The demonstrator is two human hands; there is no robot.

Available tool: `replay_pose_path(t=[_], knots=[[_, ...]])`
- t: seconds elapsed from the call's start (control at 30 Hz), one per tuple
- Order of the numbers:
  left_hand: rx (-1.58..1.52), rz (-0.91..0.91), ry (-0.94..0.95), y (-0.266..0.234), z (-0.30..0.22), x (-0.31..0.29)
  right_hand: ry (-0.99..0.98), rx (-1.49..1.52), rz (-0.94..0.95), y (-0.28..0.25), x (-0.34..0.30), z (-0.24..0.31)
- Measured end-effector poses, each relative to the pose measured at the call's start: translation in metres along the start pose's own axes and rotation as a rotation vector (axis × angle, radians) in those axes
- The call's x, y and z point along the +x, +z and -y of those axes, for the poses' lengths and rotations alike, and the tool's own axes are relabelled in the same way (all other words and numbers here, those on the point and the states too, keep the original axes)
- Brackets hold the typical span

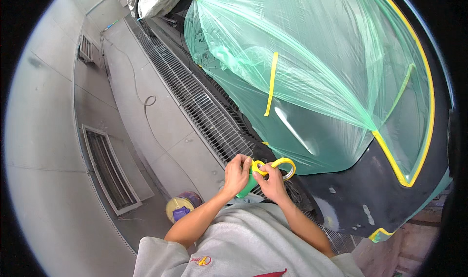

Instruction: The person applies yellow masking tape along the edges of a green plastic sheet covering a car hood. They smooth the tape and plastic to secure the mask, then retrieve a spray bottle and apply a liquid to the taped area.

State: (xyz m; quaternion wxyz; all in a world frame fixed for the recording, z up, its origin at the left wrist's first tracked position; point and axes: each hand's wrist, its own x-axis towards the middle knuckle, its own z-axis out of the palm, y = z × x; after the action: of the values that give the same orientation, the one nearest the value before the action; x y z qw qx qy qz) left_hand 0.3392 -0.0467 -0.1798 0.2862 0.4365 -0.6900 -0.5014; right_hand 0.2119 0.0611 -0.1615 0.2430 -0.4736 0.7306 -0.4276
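Note:
In front of my body, both hands are close together. My left hand [236,174] is closed, fingertips at the yellow-edged end of a green masking film roll [247,187] that hangs down between the hands. A small yellow ring with a pale core [259,168] shows at that roll's top end. My right hand [274,185] is closed beside it, thumb against the small ring. A larger yellow masking tape roll [294,168] sits at the right fingers. Ahead, thin green plastic film [312,72] covers a dark car body [341,194], with yellow tape strips [271,84] on it.
A metal floor grating [195,101] runs alongside the car. On the floor to the left lie a thin hose [146,113] and a round tub [174,208] with a purple item on top. A pale wall with louvred vents [109,169] stands farther left.

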Motion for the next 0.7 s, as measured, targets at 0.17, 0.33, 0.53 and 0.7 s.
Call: replay_pose_path(t=[0.17,0.33,0.53,0.7], knots=[[0.147,-0.061,0.052,-0.012,0.002,0.029,0.036,0.034,-0.006,0.023,0.031,-0.001],[0.254,-0.147,0.106,-0.032,0.014,0.054,-0.025,0.061,-0.022,0.05,0.064,-0.001],[0.202,-0.075,0.158,-0.039,0.049,0.099,0.033,-0.006,-0.144,0.074,0.092,0.002],[0.165,0.1,0.21,-0.057,0.079,0.145,0.405,-0.02,-0.128,0.108,0.118,0.013]])
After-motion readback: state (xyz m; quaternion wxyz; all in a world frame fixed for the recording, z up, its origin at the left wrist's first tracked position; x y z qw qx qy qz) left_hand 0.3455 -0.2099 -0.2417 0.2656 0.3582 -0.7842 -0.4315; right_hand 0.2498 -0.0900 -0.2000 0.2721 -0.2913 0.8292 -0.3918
